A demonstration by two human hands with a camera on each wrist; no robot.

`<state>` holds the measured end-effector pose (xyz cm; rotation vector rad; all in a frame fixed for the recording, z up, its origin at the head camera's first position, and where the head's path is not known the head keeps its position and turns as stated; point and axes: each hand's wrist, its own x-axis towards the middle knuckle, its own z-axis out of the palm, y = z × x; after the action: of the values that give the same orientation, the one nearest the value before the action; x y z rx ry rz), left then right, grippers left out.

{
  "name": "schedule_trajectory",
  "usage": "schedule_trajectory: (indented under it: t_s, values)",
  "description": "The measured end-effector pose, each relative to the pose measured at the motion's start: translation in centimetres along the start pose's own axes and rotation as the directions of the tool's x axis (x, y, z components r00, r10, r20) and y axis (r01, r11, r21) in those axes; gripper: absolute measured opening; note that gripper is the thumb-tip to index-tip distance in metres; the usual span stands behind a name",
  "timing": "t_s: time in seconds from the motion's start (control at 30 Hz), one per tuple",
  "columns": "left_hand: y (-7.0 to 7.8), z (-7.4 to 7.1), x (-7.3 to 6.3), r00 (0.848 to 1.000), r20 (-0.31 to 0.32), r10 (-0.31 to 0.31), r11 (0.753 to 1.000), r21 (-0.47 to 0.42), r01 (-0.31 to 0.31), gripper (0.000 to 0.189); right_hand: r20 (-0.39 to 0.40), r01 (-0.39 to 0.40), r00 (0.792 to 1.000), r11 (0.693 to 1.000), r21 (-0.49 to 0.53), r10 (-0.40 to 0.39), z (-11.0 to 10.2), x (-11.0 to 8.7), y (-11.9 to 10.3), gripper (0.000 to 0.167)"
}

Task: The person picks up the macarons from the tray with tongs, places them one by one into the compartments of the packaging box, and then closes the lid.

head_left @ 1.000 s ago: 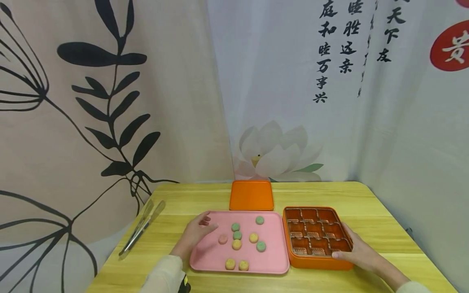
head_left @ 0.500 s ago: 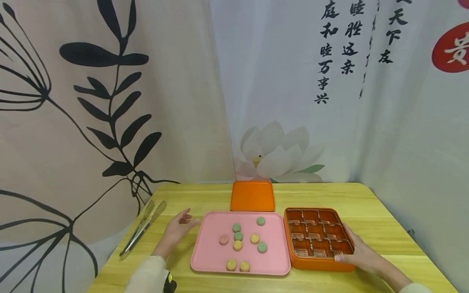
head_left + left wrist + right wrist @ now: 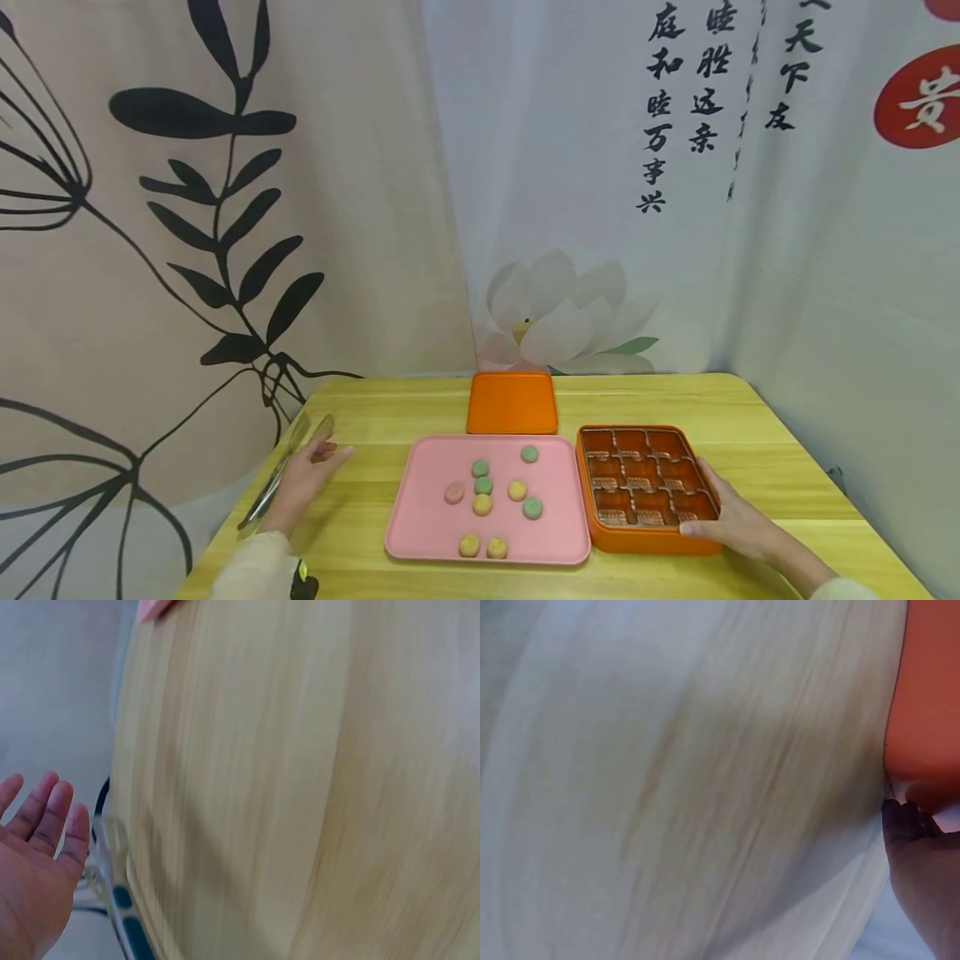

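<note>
Left hand (image 3: pixel 303 483) near silver metal tongs (image 3: pixel 267 493), fingers loosely spread; right hand (image 3: pixel 733 518) grips right side of orange rectangular nine-compartment box (image 3: pixel 651 541), beside pink rectangular tray (image 3: pixel 553 533)

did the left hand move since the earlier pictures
Yes. In the head view, the left hand has moved left, from over the edge of the pink tray to the metal tongs.

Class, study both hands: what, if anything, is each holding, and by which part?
The right hand holds the orange box by its right side, near the front corner. The left hand holds nothing.
</note>
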<state>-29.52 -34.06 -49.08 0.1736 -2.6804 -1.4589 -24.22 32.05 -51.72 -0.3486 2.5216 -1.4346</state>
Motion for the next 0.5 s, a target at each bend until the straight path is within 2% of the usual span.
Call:
schedule_trajectory:
  t_s: [0.23,0.4,0.5]
  values:
    - [-2.1,-3.3,0.7,0.997,-0.071,-0.008,0.999,0.051,0.012,0.094,-0.002,0.013,1.0,0.999,0.05,-0.013,0.0,0.1,0.2,0.109]
    - [-3.4,-5.2,0.5,0.982,-0.163,-0.09,0.995,0.031,0.096,0.097,-0.003,0.007,1.0,0.999,0.053,-0.007,0.2,0.1,0.1,0.11]
    - [-4.0,-5.9,0.5,0.966,-0.207,-0.154,0.987,0.021,0.162,0.096,-0.009,0.013,1.0,0.999,0.042,-0.012,0.2,0.0,0.2,0.11]
